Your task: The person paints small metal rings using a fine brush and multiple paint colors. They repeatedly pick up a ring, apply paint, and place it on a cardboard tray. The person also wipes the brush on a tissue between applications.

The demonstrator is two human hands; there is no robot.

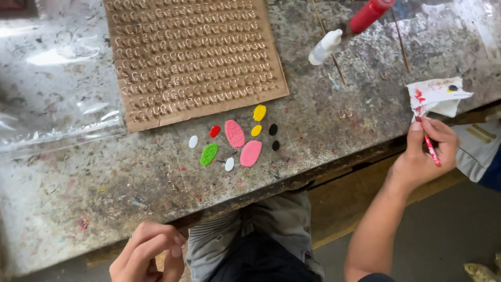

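Right hand [422, 156] pinches a red-stained brush [431, 150] tip-up into a smeared tissue [437, 96], seemingly wiping it, while left hand [146, 256] curls closed at the bench edge [156, 219], holding nothing visible.

Grey paint-speckled bench [78, 198], brown cardboard sheet [193, 57] with rows of raised loops, pink, green, yellow, red, white, black ovals [235, 133], red-stained brush [431, 149], white red-smeared tissue [436, 96]

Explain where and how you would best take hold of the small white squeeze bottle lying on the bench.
Probably grip the white squeeze bottle across its wider body, coming from above. It lies tilted on its side, the narrow end is less secure, and the red tube crowds its upper right.
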